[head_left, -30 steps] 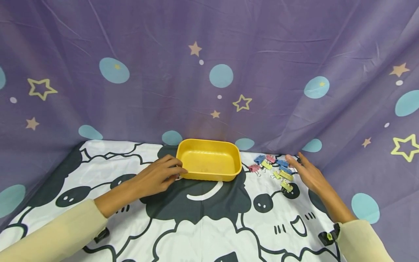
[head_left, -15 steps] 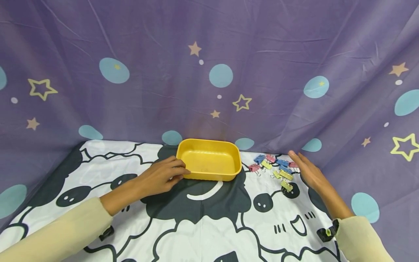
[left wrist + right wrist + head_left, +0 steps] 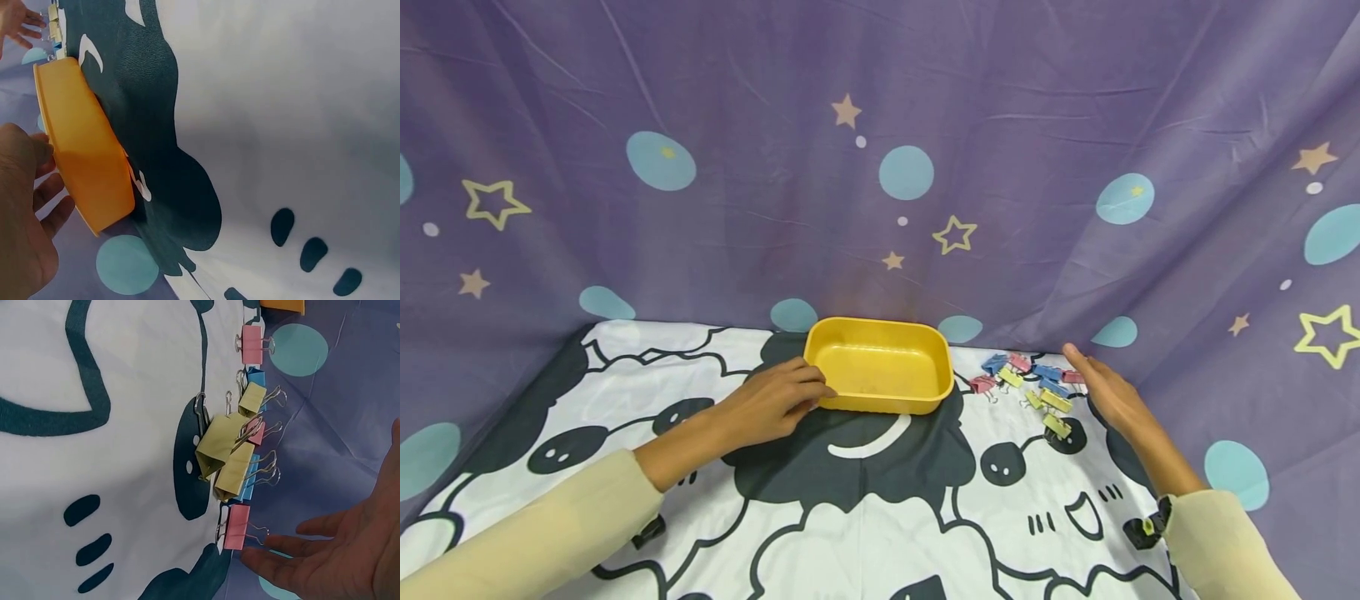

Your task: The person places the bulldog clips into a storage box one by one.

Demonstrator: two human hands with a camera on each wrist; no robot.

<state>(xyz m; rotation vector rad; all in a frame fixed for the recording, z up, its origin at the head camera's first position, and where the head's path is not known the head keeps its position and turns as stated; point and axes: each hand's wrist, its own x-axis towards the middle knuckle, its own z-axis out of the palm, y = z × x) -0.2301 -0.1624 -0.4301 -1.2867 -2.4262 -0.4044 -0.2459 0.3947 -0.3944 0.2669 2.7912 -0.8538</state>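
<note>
At the near-left corner of a shallow yellow plastic tray point(image 3: 880, 407), my left hand point(image 3: 767, 404) pinches the rim. Its index fingertip overlaps the inside, with the thumb lower, on the outer side. In the left wrist view, the tray point(image 3: 87, 144) is seen from its side, and the left hand point(image 3: 25, 206) has its fingertips right at the rim. My right hand point(image 3: 1108, 396) holds nothing, its fingers extended beside a group of binder clips. A pink binder clip point(image 3: 237, 527) lies closest to the right hand point(image 3: 331, 550). Yellow binder clips point(image 3: 219, 444) and blue ones point(image 3: 1051, 381) lie beside it.
A white cloth point(image 3: 880, 542) with black cartoon figures covers the table. Right behind the tray and clips hangs a purple curtain point(image 3: 775, 250) with stars and blue dots, which also continues along the right side.
My left hand has shifted slightly right onto the tray's corner. My right hand has drawn a little right, uncovering the pink clip. Tray and clips stay in place.
</note>
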